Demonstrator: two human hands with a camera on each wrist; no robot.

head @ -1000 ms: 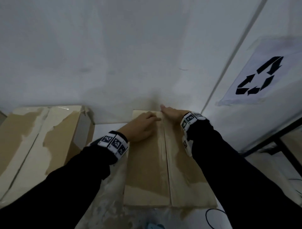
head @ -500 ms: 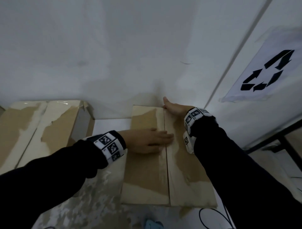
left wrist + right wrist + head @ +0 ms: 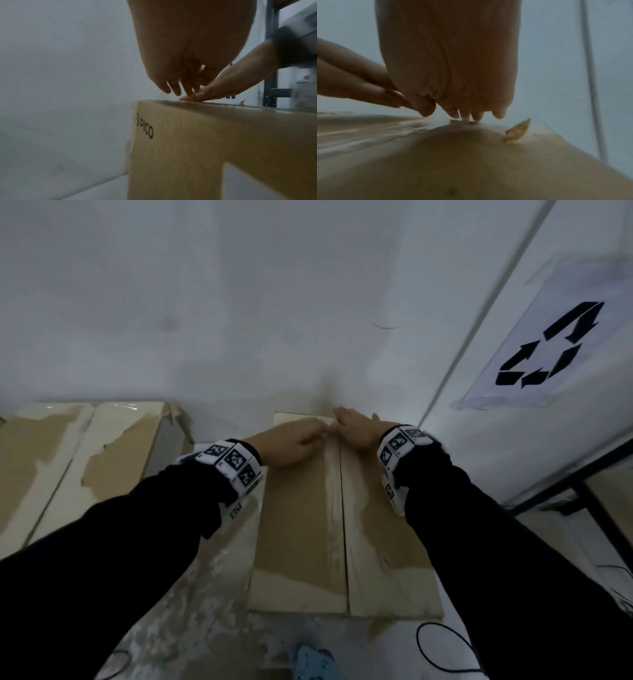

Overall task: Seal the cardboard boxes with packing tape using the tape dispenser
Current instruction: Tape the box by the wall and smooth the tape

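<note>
Head view: both hands' fingertips press the cardboard box (image 3: 301, 529) far edge.

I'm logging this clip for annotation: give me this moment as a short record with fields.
Work box: tall brown cardboard box, flaps closed, centre seam visible
Left hand: fingertips on the box top at the far end of the seam
Right hand: flat on the far end, touching the left fingers
Second box: torn-faced cardboard box, to the left
Tape dispenser: not identifiable
</note>
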